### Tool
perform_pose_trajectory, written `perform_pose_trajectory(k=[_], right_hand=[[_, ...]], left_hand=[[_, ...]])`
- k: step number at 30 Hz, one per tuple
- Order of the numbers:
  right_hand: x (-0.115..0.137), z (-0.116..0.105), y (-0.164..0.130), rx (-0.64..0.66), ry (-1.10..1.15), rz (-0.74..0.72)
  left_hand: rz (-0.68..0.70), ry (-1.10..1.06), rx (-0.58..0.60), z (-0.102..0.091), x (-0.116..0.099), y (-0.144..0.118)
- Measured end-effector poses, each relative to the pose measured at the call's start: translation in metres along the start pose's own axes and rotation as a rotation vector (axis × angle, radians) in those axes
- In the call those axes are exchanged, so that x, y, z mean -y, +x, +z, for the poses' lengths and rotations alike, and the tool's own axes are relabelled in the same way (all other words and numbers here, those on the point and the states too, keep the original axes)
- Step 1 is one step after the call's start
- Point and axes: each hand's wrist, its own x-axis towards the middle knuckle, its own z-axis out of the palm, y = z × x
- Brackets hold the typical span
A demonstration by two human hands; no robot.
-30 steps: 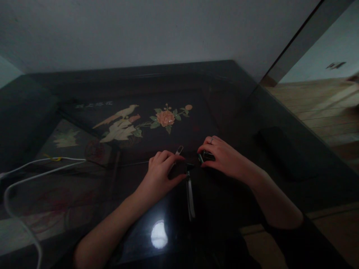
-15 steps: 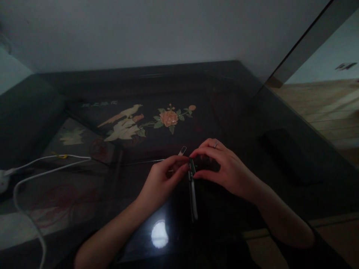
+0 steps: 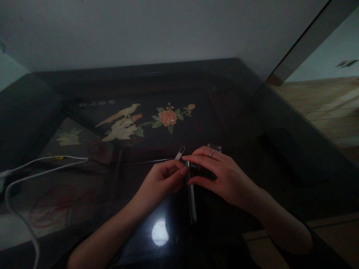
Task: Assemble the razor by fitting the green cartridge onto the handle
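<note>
My left hand (image 3: 165, 177) is closed, thumb and fingers pinching the upper end of a slim, long object (image 3: 192, 203) with a pale silvery side and dark edges. On the other side, my right hand (image 3: 224, 170), with a ring on one finger, grips the same end between thumb and forefinger. A small green part (image 3: 193, 165) shows between the hands at that end. Just beyond my left fingers a flat metal strip with a slotted, rounded tip (image 3: 180, 152) sticks up; its lower end is hidden. The dim light hides finer details.
A small clear box (image 3: 214, 147) lies behind my right hand. To the right is a dark flat case (image 3: 291, 155). A white cable (image 3: 21, 183) runs along the left. The dark glossy tabletop (image 3: 224, 80) bears a bird-and-flower picture (image 3: 167, 117) and meets a wall.
Both hands have shifted slightly left and down with the slim object. More of the slotted metal strip shows, and the clear box has come into view behind my right hand.
</note>
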Motion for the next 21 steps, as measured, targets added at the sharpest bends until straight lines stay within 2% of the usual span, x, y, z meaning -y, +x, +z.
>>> perform_pose_trajectory(k=[4,10,12,14,17,19,21], right_hand=[[0.0,0.003,-0.001,-0.015,-0.091,-0.006],[0.004,0.006,0.0,-0.008,-0.364,-0.066],[0.0,0.004,0.001,-0.013,-0.376,-0.062],[-0.007,0.0,0.001,-0.073,-0.346,0.006],[-0.022,-0.008,0.001,-0.202,-0.367,0.258],[-0.029,-0.01,0.001,-0.174,-0.459,0.414],[-0.032,-0.009,0.0,-0.075,-0.551,0.501]], left_hand=[[0.034,0.085,-0.046,-0.001,0.001,0.001],[0.096,0.312,-0.158,-0.001,0.003,0.001],[0.122,0.361,-0.178,-0.002,0.004,0.001],[0.148,0.402,-0.19,-0.005,0.004,0.002],[0.175,0.458,-0.201,-0.008,0.003,0.002],[0.183,0.498,-0.204,-0.01,0.003,0.002],[0.185,0.532,-0.193,-0.011,0.004,0.002]])
